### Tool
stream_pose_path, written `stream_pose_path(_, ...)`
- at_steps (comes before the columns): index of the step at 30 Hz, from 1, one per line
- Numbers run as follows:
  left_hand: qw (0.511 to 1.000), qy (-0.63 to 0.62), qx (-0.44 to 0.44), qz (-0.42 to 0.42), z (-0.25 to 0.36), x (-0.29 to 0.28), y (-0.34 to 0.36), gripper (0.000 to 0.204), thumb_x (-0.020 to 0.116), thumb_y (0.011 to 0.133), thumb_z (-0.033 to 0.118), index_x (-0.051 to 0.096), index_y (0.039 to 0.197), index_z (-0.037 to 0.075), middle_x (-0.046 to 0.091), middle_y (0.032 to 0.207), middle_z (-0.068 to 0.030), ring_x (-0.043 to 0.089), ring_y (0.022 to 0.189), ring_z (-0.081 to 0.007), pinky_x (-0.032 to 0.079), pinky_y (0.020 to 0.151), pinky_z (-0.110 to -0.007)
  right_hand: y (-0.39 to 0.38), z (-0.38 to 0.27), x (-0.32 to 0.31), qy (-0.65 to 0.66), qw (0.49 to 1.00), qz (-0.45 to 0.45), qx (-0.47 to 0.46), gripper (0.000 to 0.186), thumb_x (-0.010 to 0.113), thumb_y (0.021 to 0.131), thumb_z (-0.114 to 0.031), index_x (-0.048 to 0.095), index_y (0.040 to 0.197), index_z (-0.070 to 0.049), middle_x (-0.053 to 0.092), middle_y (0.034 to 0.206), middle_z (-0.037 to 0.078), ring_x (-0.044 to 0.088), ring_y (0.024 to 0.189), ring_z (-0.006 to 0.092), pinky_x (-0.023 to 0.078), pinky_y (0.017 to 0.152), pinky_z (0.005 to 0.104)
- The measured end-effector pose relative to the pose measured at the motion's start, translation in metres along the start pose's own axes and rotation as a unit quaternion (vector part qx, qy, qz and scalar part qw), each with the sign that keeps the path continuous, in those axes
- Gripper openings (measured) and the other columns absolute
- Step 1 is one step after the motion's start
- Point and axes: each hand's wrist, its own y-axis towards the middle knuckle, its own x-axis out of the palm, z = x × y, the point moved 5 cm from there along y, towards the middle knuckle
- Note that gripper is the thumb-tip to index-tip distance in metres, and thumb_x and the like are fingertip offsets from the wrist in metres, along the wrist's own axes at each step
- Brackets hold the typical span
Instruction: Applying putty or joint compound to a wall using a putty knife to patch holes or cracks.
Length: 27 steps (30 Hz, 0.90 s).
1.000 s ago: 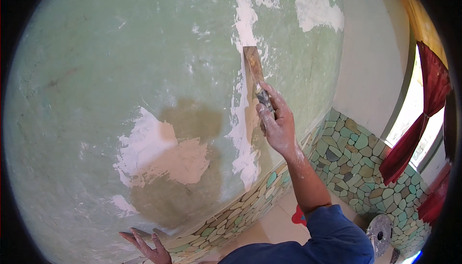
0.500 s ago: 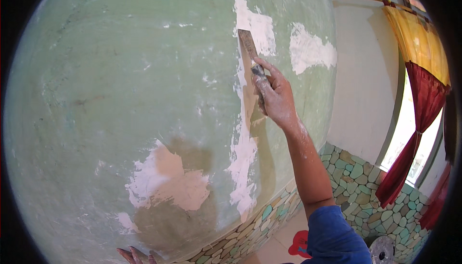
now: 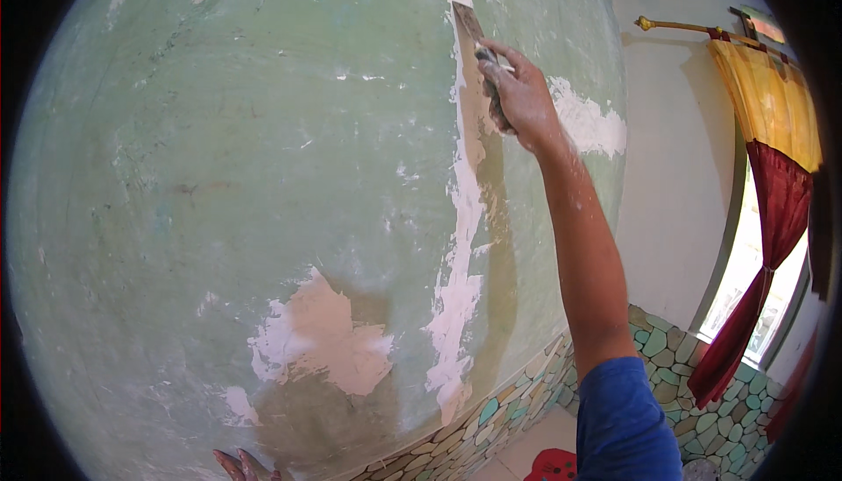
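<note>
My right hand (image 3: 522, 99) is closed round the handle of a putty knife (image 3: 467, 22), forefinger stretched along it. The blade is tilted, with its edge up against the white strip of filler (image 3: 459, 314) that runs up the green wall (image 3: 219, 192). Pale dust or filler coats my fingers and wrist. At the lower edge only the fingertips of my left hand (image 3: 246, 465) show, apart from one another and close to the wall. The palm is out of view.
A white filler patch (image 3: 329, 327) at lower left lies partly in my shadow; another filler patch (image 3: 592, 121) is right of my forearm. Stone cladding (image 3: 675, 354) covers the wall base. A red and yellow curtain (image 3: 776, 192) hangs by the window. A red shape (image 3: 553, 463) lies on the floor.
My right hand has slid the putty knife upward along the filler strip, and the arm is stretched further. The view has shifted a little. My left fingertips stay at the lower edge.
</note>
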Motion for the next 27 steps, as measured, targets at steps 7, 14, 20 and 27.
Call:
stream_pose_path(7, 1.0, -0.017, -0.013, -0.01, -0.005, 0.0, -0.001, 0.064, 0.064, 0.089, 0.025, 0.037, 0.145, 0.012, 0.006, 0.155, -0.027, 0.008, 0.143, -0.0438, 0.015, 0.114, -0.051, 0.016, -0.005, -0.008, 0.016, 0.999, -0.006, -0.029, 0.042, 0.054, 0.092, -0.016, 0.05, 0.133, -0.009, 0.052, 0.066, 0.002, 0.043, 0.041, 0.0091, 0.034, 0.036, 0.0263)
stream_pose_path(14, 1.0, 0.021, -0.016, -0.006, -0.022, 0.02, -0.003, 0.073, 0.062, 0.086, 0.012, 0.025, 0.149, 0.009, 0.002, 0.157, -0.0215, 0.005, 0.145, -0.0388, 0.013, 0.114, -0.05, -0.161, 0.06, -0.034, 0.08, 0.993, 0.087, -0.02, 0.056, 0.046, 0.091, -0.006, 0.032, 0.145, -0.01, 0.056, 0.08, 0.007, 0.049, 0.047, 0.0094, 0.04, 0.039, 0.023)
stream_pose_path(20, 0.993, 0.072, 0.049, 0.086, -0.032, 0.042, -0.003, 0.082, 0.068, 0.085, 0.025, 0.022, 0.15, 0.011, 0.0, 0.156, -0.0237, 0.003, 0.144, -0.0429, 0.011, 0.113, -0.055, -0.38, 0.169, -0.012, -0.247, 0.968, 0.025, 0.033, 0.059, 0.054, 0.09, -0.004, 0.03, 0.144, 0.002, 0.059, 0.12, 0.017, 0.061, 0.101, 0.0236, 0.048, 0.087, 0.0297)
stream_pose_path(27, 0.986, 0.118, 0.046, 0.105, -0.046, 0.062, -0.004, 0.103, 0.072, 0.08, 0.043, 0.006, 0.152, 0.01, -0.01, 0.156, -0.0223, -0.01, 0.144, -0.0391, -0.003, 0.111, -0.06, -0.527, 0.215, 0.017, -0.13, 0.959, -0.096, 0.232, 0.055, 0.058, 0.09, -0.006, 0.036, 0.139, 0.007, 0.05, 0.134, 0.025, 0.052, 0.123, 0.0313, 0.042, 0.099, 0.0346)
